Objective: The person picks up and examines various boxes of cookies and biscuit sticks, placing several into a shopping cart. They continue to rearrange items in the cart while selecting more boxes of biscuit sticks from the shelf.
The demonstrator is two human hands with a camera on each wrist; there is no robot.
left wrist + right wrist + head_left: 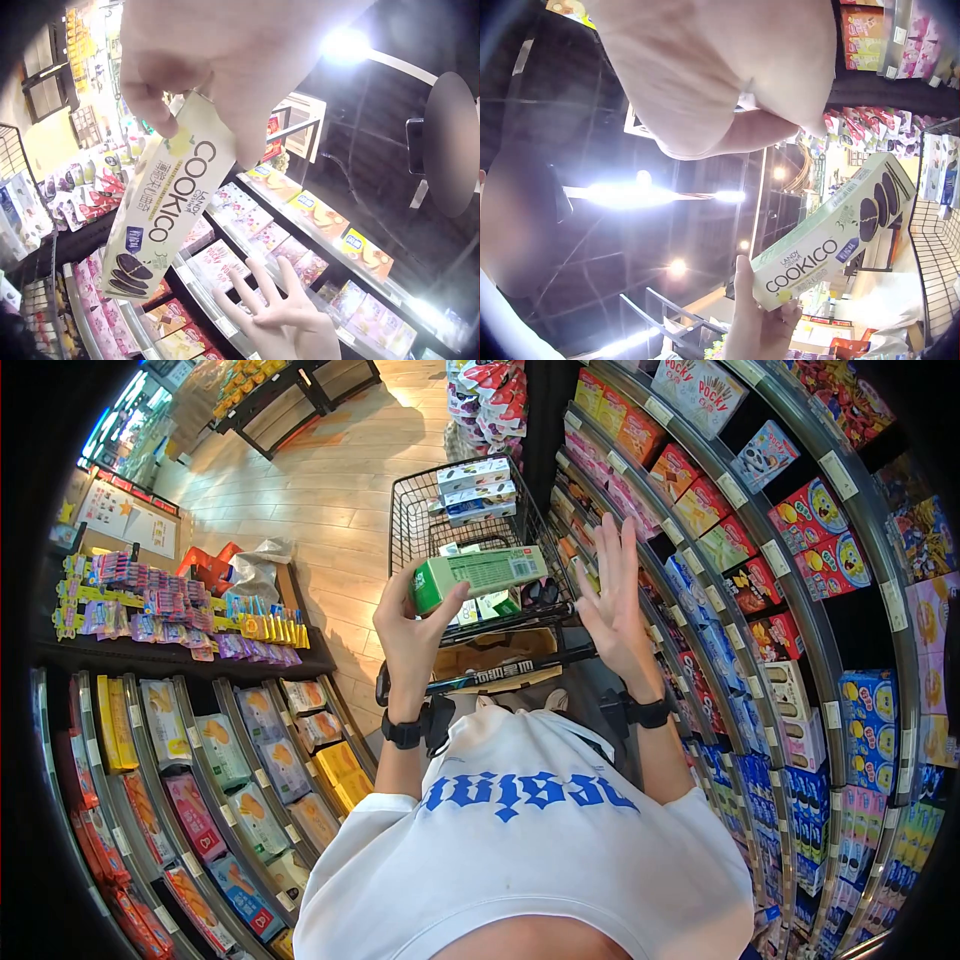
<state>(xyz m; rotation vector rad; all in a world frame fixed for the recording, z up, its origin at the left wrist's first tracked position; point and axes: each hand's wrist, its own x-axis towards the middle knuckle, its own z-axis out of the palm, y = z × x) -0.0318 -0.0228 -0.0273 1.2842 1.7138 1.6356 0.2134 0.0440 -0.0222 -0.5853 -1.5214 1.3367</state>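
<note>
My left hand (408, 635) grips one end of a long, pale green box of sandwich cookies (485, 572) and holds it tilted above the shopping cart. In the left wrist view the cookie box (161, 206) shows the word COOKICO and a picture of dark cookies; thumb and fingers pinch its upper end. My right hand (618, 600) is raised beside the cart's right side, palm toward the box, with fingers extended and nothing in them. The right wrist view shows the cookie box (832, 232) apart from that hand.
The black wire cart (397, 510) holds white-and-blue boxes (475, 490) at its far end and green-white boxes beneath the held one. Snack shelves (770, 550) rise close on the right. Lower shelves of packets (205, 760) and a hanging candy display (150, 600) stand left.
</note>
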